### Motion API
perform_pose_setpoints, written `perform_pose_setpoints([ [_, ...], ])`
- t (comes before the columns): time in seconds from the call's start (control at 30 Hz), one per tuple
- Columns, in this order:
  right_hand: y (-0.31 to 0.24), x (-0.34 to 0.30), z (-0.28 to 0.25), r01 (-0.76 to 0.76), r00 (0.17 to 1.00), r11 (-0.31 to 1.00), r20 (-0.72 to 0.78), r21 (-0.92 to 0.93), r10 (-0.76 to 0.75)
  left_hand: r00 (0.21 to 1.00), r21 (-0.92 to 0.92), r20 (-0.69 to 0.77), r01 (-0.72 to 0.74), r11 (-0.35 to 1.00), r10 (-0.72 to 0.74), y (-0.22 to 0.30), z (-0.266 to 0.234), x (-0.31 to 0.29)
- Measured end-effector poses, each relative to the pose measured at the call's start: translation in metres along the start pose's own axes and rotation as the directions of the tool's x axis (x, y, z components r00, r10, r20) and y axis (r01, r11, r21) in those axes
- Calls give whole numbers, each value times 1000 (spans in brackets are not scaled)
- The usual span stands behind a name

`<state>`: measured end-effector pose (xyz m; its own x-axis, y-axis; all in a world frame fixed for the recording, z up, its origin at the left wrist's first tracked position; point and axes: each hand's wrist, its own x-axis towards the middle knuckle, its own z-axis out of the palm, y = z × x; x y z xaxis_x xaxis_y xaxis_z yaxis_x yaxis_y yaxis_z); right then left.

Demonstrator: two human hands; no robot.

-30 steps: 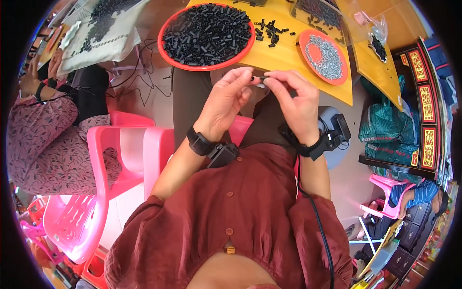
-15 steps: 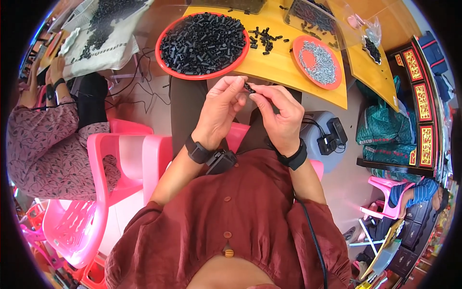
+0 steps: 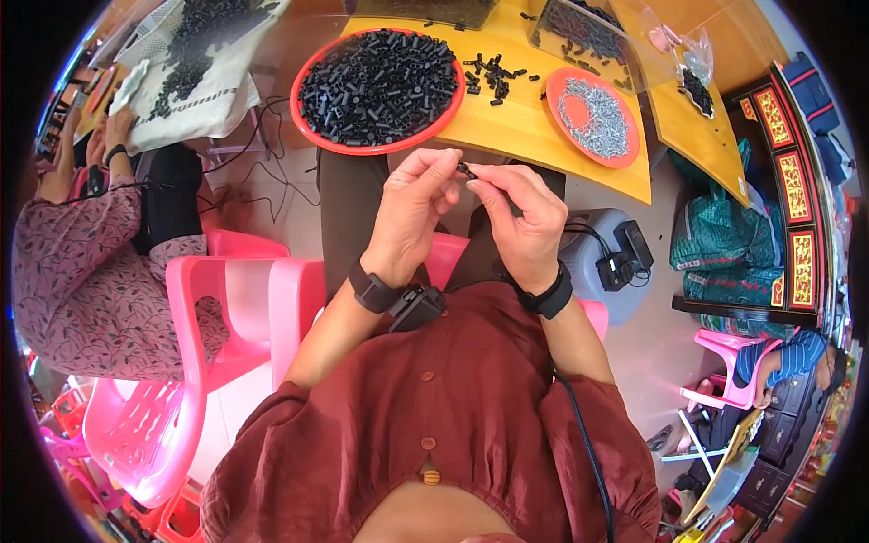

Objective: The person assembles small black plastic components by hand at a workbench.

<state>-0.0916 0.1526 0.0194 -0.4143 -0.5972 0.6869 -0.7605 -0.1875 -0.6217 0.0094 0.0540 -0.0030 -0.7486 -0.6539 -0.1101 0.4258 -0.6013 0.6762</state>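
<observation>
A small black plastic part [image 3: 465, 169] is pinched at the fingertips of both hands, over my lap and just short of the table edge. My left hand [image 3: 409, 208] grips it between thumb and forefinger, its other fingers curled. On the opposite end, the thumb and forefinger of my right hand [image 3: 527, 215] are closed. Fingertips cover much of the piece, so its exact shape is hidden. Beyond my hands, a red basin [image 3: 380, 149] holds a heap of black plastic parts [image 3: 376, 86]. To the right lies an orange-red plate [image 3: 554, 95] of small silvery metal pieces, apparently screws [image 3: 605, 127].
Loose black parts [image 3: 493, 74] lie on the yellow table [image 3: 516, 136] between basin and plate. A clear bin [image 3: 588, 41] stands behind. Pink chairs [image 3: 190, 308] and a co-worker in a patterned top [image 3: 100, 281] are at left. Green sacks [image 3: 724, 235] sit at right.
My hands stay nearly in place; the black part between the fingertips has shifted slightly in angle. The view has moved a little.
</observation>
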Motion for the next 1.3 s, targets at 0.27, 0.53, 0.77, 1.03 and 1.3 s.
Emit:
perform_pose_setpoints([
  [0.27,-1,2,-1,48,999,999,-8,-18,-48,999,89,-15,-44,995,45,4,5,-1],
  [0.53,-3,0,2,-45,999,998,10,37,44,962,377,-15,-246,893,271,12,13,-3],
  [0.77,-9,3,3,-136,990,986,-16,96,138,989,128,44,-143,981,139,7,10,1],
  [1.03,-10,4,1,-171,984,979,-41,112,176,991,82,66,-124,989,119,6,11,2],
  [1.3,-14,2,3,-230,967,958,-73,172,245,953,287,48,-301,909,300,3,20,-4],
])
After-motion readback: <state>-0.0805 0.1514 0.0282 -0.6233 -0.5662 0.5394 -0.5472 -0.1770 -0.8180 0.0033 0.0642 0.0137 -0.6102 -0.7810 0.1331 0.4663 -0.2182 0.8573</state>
